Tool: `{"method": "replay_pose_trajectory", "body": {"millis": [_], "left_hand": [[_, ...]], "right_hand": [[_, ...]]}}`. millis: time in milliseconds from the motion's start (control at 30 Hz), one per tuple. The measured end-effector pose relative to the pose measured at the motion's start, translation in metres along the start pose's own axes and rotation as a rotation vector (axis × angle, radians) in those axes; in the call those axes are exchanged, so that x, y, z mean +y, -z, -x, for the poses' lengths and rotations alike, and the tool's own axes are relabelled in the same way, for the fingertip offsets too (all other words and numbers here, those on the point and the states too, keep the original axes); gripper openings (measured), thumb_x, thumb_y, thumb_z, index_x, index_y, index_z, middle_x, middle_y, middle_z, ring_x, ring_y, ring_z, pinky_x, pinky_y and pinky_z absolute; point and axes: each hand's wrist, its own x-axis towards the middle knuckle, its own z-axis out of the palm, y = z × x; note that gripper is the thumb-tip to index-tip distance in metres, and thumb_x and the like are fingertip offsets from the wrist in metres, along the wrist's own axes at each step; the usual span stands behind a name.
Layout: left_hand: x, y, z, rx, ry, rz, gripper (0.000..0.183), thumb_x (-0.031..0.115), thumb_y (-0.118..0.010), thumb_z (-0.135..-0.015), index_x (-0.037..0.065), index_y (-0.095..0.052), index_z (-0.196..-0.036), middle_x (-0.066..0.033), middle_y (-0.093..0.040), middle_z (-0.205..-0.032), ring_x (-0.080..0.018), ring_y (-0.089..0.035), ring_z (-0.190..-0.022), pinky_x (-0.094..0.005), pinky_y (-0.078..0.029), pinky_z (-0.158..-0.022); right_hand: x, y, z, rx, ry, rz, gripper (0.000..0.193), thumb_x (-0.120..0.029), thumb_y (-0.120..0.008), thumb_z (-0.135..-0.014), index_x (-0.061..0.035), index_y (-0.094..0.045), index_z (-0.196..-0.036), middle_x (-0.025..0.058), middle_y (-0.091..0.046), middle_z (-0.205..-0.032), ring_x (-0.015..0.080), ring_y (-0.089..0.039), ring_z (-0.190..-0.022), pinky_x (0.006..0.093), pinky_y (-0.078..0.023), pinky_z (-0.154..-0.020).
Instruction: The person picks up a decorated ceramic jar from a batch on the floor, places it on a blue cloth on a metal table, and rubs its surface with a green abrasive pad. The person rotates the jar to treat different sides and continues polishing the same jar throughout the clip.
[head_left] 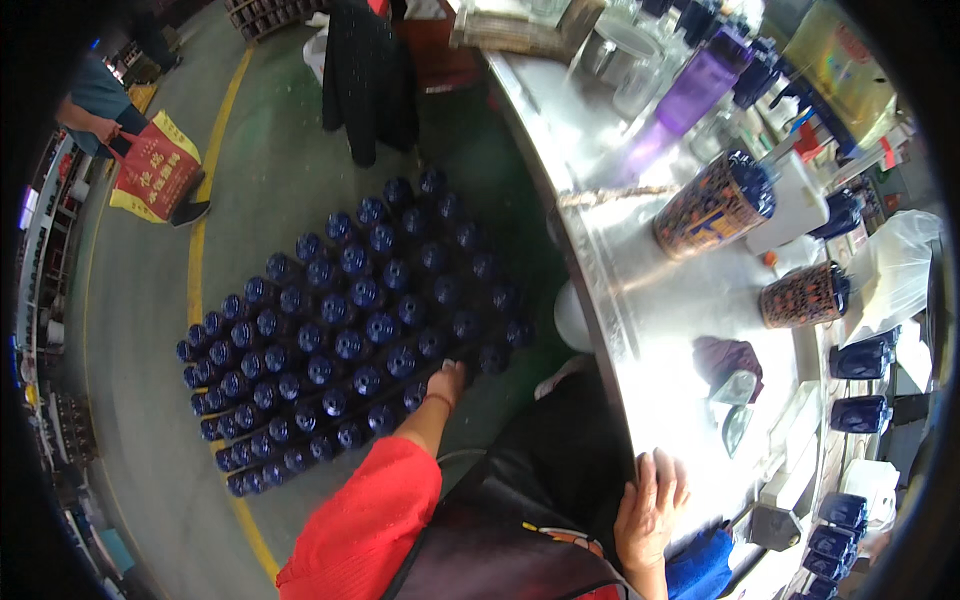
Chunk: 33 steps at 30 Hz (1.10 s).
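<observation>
My left hand (447,382) reaches down at the near right part of a large block of glossy dark blue round-topped pieces (366,292), standing in rows low by the floor. Its fingers curl at a dark shape among them; what they hold, if anything, is hidden. My right hand (652,505) lies on the near edge of the metal table (640,330), fingers stretched out and nothing in them. Farther along the tabletop, a large patterned cup (715,205) with a dark blue end lies tilted in view, and a smaller patterned cup (803,295) is nearer.
A purple bottle (703,82) and clear glass jars (640,85) stand at the table's far end. A crumpled dark cloth (728,368) lies on top. Dark clothing (366,85) hangs beyond the rows. At left, a person carries a red and yellow bag (158,168) beside a yellow floor line (212,150).
</observation>
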Motion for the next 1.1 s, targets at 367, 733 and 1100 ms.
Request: {"method": "replay_pose_trajectory", "body": {"millis": [367, 733, 1100], "left_hand": [[0.012, 0.041, 0.046, 0.152, -0.105, 0.034, 0.02, 0.014, -0.056, -0.093, 0.007, -0.057, -0.111, -0.0256, -0.064, -0.105, -0.0426, -0.071, -0.082, -0.0501, -0.059, -0.068], [0.067, 0.193, 0.196, 0.449, -0.432, 0.161, 0.024, 0.028, -0.067, -0.089, 0.007, -0.061, -0.098, -0.0178, -0.068, -0.084, -0.0356, -0.068, -0.077, -0.0461, -0.055, -0.067], [0.152, 0.33, 0.321, 0.671, -0.71, 0.303, 0.024, 0.025, -0.072, -0.086, 0.006, -0.058, -0.09, -0.0142, -0.062, -0.079, -0.0337, -0.064, -0.072, -0.0434, -0.051, -0.061]], "right_hand": [[0.003, -0.003, 0.001, 0.125, 0.072, -0.003, 0.065, -0.006, -0.073, -0.075, -0.0093, -0.054, -0.137, 0.012, -0.053, -0.139, 0.0382, -0.049, -0.13, 0.0522, -0.04, -0.095], [-0.01, -0.001, 0.02, 0.394, 0.356, -0.261, 0.057, 0.002, -0.067, -0.079, -0.0048, -0.055, -0.135, 0.0171, -0.055, -0.138, 0.0421, -0.049, -0.131, 0.0539, -0.04, -0.103], [-0.002, -0.07, 0.061, -0.411, -0.286, -1.31, 0.059, 0.003, -0.053, -0.091, -0.0015, -0.044, -0.149, 0.0105, -0.061, -0.135, 0.0207, -0.061, -0.111, 0.0331, -0.052, -0.082]]}}
